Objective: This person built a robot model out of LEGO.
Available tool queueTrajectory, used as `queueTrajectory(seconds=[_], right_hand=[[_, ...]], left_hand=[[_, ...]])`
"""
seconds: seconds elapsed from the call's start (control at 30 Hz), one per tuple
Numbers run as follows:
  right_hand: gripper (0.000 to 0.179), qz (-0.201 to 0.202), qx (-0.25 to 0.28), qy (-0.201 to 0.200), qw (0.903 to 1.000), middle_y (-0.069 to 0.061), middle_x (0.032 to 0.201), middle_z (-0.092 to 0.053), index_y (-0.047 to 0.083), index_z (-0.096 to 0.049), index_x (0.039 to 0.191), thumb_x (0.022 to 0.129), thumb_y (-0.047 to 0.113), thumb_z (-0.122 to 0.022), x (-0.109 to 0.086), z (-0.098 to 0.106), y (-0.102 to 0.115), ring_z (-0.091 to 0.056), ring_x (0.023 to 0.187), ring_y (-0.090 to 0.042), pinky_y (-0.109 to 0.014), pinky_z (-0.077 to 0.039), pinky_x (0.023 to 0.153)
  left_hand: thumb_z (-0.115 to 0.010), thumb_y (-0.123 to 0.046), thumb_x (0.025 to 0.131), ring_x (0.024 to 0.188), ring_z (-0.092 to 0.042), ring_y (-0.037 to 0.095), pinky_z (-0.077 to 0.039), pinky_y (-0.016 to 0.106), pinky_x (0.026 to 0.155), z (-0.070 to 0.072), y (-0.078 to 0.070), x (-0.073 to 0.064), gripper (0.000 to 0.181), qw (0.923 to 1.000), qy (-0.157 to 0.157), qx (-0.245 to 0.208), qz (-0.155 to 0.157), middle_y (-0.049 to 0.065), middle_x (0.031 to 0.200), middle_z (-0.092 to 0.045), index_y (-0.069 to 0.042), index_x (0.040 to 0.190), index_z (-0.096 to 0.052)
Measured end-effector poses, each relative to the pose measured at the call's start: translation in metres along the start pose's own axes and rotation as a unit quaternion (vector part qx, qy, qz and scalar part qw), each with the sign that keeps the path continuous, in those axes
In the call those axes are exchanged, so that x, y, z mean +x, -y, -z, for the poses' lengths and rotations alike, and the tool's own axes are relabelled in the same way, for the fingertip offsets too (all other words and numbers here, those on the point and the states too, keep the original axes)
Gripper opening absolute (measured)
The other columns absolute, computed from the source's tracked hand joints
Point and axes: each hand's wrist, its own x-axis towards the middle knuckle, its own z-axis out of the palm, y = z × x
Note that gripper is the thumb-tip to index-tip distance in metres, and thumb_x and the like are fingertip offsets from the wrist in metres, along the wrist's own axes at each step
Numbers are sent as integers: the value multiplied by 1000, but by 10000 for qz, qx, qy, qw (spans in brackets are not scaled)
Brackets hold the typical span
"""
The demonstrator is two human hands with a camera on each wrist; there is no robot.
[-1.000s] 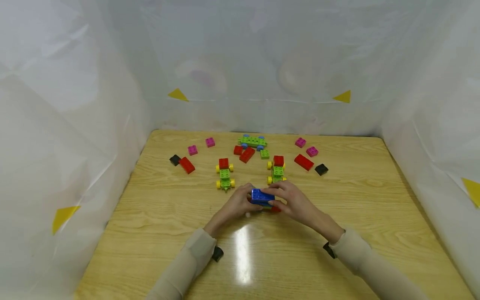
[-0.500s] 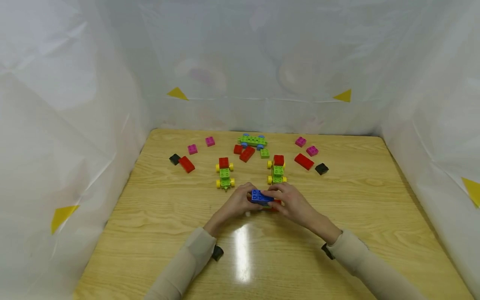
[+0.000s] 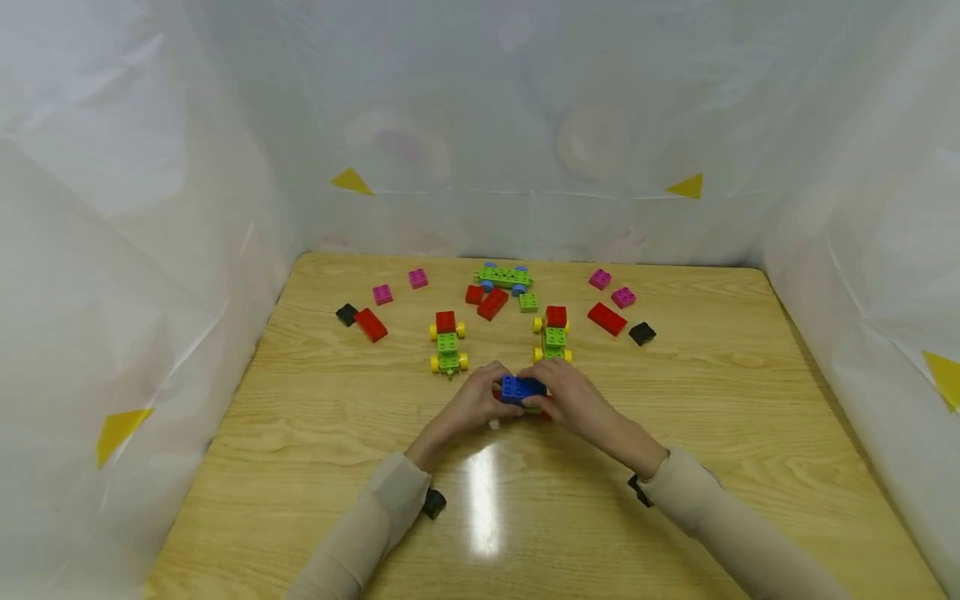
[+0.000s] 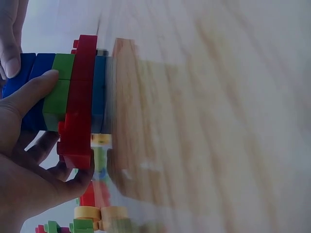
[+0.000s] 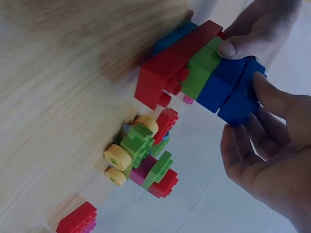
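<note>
Near the middle of the table a stack of building bricks stands between both hands. From the bottom up it has a teal layer (image 4: 98, 97), red bricks (image 4: 77, 107) that jut out, green bricks (image 4: 57, 102), a lower blue brick (image 5: 217, 83) and an upper blue brick (image 3: 516, 388). A thin seam shows between the two blue ones in the right wrist view. My left hand (image 3: 476, 402) grips the stack, thumb across the blue and green bricks, fingers under the red overhang. With thumb and fingers my right hand (image 3: 579, 402) pinches the upper blue brick.
Beyond the hands are two green cars with yellow wheels, a left one (image 3: 447, 343) and a right one (image 3: 555, 335). A green wheeled base (image 3: 504, 277) sits at the back. Loose red bricks (image 3: 607, 318), pink bricks (image 3: 417, 278) and black bricks (image 3: 642, 333) lie around them.
My right hand has shifted slightly left and its fingers cover more of the upper blue brick. The left hand keeps its grip on the stack. The head view has tilted slightly.
</note>
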Motion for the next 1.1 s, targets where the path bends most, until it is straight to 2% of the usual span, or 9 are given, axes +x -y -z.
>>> queueTrajectory(seconds=[0.1, 0.3, 0.73, 0.93, 1.1], right_hand=[[35, -178, 73, 240, 9995, -6, 101, -64, 5, -67, 114, 83, 17, -77, 2, 5, 1, -58, 92, -20, -37, -52, 79], [30, -370, 85, 650, 9972, -2, 96, -61, 8, -71, 108, 81, 20, -78, 9, 10, 1, -56, 83, -16, -33, -51, 68], [27, -562, 184, 956, 9937, -2, 97, -60, 8, -71, 102, 79, 19, -80, 14, 14, 1, -57, 89, -18, -35, -54, 71], [27, -501, 354, 1040, 9927, -3, 98, -61, 6, -69, 101, 79, 18, -80, 18, 16, 1, -56, 90, -19, -37, -54, 76], [27, -551, 480, 998, 9923, -4, 99, -61, 6, -69, 101, 78, 17, -81, 20, 14, -1, -56, 92, -20, -40, -53, 79]], left_hand=[[-80, -18, 80, 94, -54, 13, -47, 27, 82, -2, -1, 1, 33, 10000, 11, 21, -2, 0, 102, -59, -9, 108, -65], [-80, -16, 80, 94, -55, 14, -47, 28, 82, -1, -2, 1, 31, 10000, -2, 5, -35, 1, 101, -59, -8, 107, -65], [-81, -17, 79, 95, -56, 16, -47, 28, 83, 0, -2, 2, 31, 9999, -42, 16, -91, 2, 102, -60, -8, 105, -66], [-80, -21, 80, 94, -54, 13, -45, 28, 84, 0, -1, 3, 30, 9997, -43, 238, 52, -1, 101, -60, -10, 104, -65], [-78, -24, 82, 99, -52, 16, -43, 32, 87, 3, -2, 1, 33, 9994, 6, 326, 147, 0, 105, -59, -11, 109, -64]])
